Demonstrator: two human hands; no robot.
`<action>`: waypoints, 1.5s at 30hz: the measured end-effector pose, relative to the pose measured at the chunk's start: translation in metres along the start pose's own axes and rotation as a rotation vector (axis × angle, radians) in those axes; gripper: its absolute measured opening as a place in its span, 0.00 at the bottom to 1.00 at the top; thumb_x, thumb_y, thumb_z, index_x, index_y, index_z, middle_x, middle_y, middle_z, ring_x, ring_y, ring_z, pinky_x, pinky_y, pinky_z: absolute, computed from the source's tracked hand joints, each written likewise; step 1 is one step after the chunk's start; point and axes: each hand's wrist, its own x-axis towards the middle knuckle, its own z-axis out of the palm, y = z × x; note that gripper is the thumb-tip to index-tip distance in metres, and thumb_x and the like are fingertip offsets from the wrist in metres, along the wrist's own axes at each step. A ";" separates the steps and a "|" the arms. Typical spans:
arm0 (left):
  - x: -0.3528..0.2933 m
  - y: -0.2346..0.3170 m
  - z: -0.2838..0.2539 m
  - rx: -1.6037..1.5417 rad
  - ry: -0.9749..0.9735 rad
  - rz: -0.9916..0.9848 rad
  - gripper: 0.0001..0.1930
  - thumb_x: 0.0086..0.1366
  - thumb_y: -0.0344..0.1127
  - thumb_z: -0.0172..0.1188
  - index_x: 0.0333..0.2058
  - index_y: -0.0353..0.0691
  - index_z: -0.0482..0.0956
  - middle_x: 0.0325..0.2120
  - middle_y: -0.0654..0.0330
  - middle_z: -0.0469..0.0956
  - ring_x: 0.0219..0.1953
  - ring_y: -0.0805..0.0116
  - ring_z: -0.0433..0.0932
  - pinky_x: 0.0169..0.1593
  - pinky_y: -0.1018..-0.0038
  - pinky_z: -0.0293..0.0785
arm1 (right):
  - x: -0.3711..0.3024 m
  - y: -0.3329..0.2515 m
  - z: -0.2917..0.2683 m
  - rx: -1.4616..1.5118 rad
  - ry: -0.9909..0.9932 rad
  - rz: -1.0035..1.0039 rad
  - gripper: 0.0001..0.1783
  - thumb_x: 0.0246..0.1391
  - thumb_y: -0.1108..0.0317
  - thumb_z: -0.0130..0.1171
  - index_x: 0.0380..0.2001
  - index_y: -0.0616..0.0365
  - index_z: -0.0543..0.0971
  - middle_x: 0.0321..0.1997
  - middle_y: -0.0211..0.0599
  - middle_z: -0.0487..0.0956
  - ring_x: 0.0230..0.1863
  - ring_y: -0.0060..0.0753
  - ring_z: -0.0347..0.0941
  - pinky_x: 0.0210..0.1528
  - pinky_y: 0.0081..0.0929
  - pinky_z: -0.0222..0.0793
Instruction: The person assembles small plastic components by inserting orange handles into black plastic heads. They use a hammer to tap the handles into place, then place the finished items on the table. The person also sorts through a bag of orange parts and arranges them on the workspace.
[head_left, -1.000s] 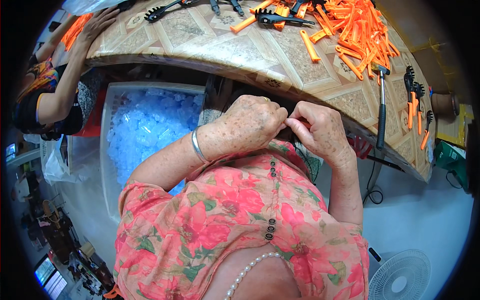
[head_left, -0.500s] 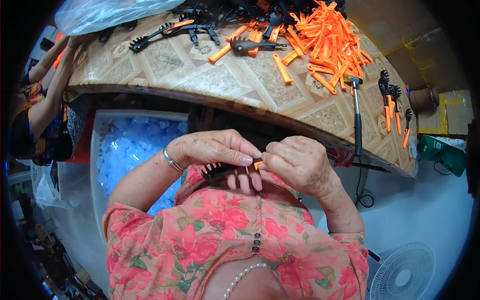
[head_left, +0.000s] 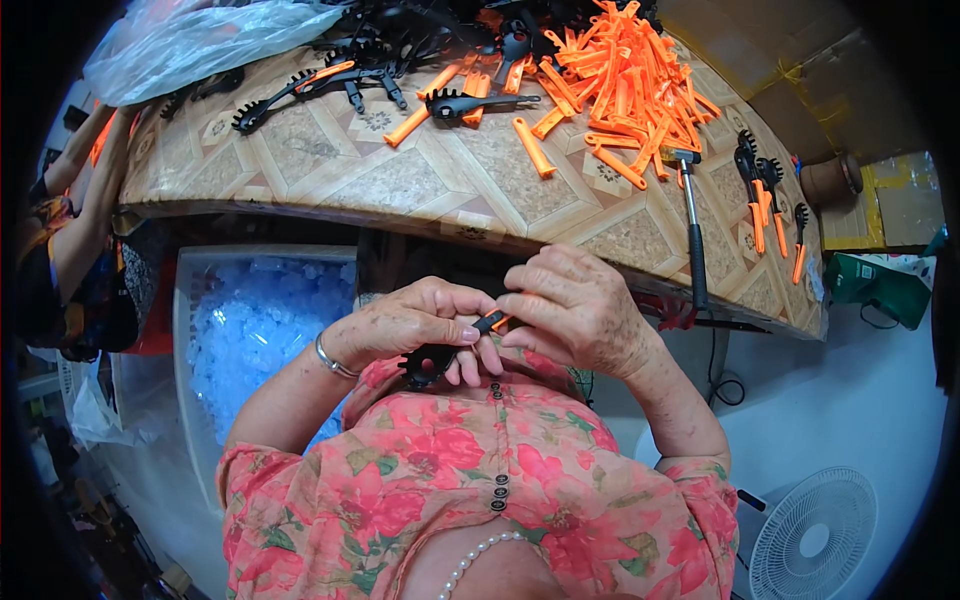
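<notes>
My left hand (head_left: 405,325) is closed on a black pasta server (head_left: 428,366), pinched between thumb and fingers in front of my chest. Its toothed head points left and down, and its neck slopes up to the right. At the neck's end a bit of an orange handle (head_left: 501,322) shows. Around that end my right hand (head_left: 585,310) is bent, fingers curled and thumb below, hiding most of the orange part. How far the neck sits inside the handle is hidden.
Orange handles (head_left: 635,90) lie heaped on the patterned table (head_left: 420,185), near loose black pasta servers (head_left: 470,104). A hammer (head_left: 694,225) rests at the table edge, beside assembled servers (head_left: 757,205). Below left stands a bin of bluish plastic (head_left: 265,330); a fan (head_left: 815,540) is lower right. Another person's arm (head_left: 85,215) reaches in.
The pasta server now slopes more, its orange end higher than its head. My right hand has risen slightly and its fingers have shifted around that end. The whole view has moved a little.
</notes>
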 end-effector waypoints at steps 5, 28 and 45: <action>0.002 -0.005 0.003 0.015 0.160 0.094 0.15 0.70 0.32 0.53 0.50 0.30 0.71 0.36 0.45 0.82 0.32 0.66 0.84 0.34 0.78 0.81 | -0.003 0.037 -0.014 -0.094 0.178 0.319 0.16 0.46 0.65 0.67 0.40 0.54 0.80 0.47 0.40 0.78 0.48 0.47 0.74 0.52 0.41 0.69; 0.017 0.004 0.018 0.091 0.376 0.306 0.13 0.71 0.32 0.49 0.49 0.29 0.71 0.34 0.48 0.81 0.32 0.67 0.84 0.35 0.77 0.82 | -0.019 0.132 -0.044 -0.052 0.518 0.708 0.13 0.60 0.75 0.55 0.46 0.58 0.82 0.47 0.35 0.82 0.40 0.29 0.79 0.47 0.27 0.74; 0.025 0.003 0.017 0.099 0.409 0.316 0.12 0.70 0.29 0.49 0.48 0.30 0.72 0.35 0.49 0.82 0.33 0.68 0.83 0.36 0.76 0.81 | -0.032 0.097 -0.020 0.289 0.540 0.733 0.13 0.58 0.78 0.55 0.47 0.61 0.79 0.40 0.35 0.81 0.37 0.28 0.80 0.43 0.24 0.74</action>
